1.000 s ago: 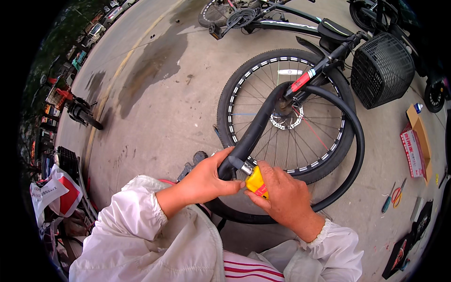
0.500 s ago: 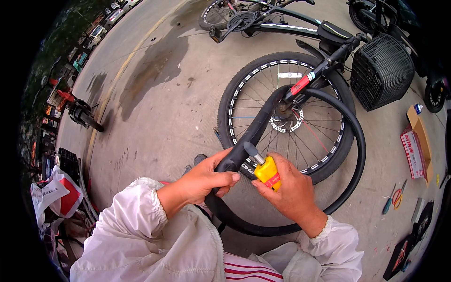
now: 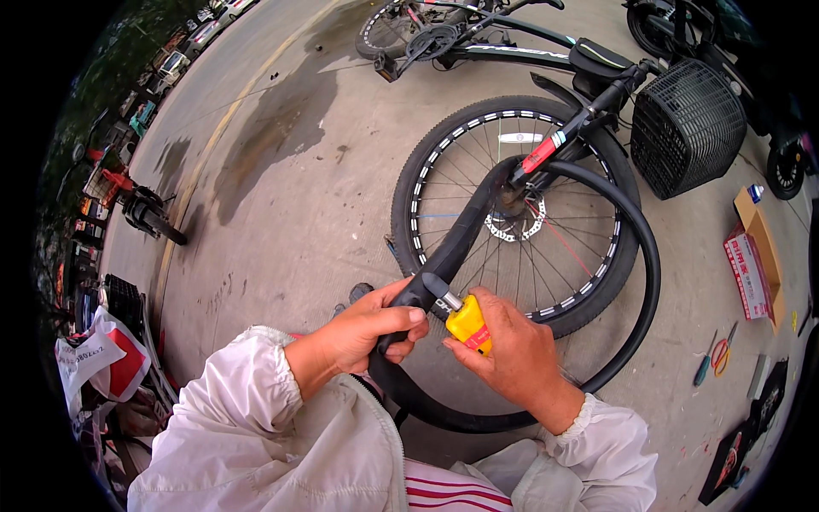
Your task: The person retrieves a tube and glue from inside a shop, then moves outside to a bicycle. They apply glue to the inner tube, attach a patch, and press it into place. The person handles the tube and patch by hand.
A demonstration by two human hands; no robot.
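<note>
My left hand (image 3: 367,328) is wrapped around a black inner tube (image 3: 456,247), thumb on top, holding one stretch of it up. My right hand (image 3: 520,354) grips a small yellow grinding tool (image 3: 466,322) with a metal collar and a grey, rounded cone tip. That tip lies against or just above the tube beside my left thumb; which of the two, I cannot tell. The rest of the tube loops over a bicycle wheel (image 3: 401,196) lying flat, passes around the hub and fork (image 3: 546,154), and curves back toward my lap.
The bicycle frame (image 3: 512,53) lies on its side at the back, with a black basket (image 3: 689,128) at its handlebar. To the right are an open cardboard box (image 3: 751,264), scissors (image 3: 721,354), a screwdriver (image 3: 702,369) and a black tray (image 3: 742,444). A parked scooter (image 3: 145,205) stands far left.
The yellow tool and my right hand have shifted slightly left and down, bringing the grey tip nearer my left thumb. My left hand still holds the tube, slightly farther left.
</note>
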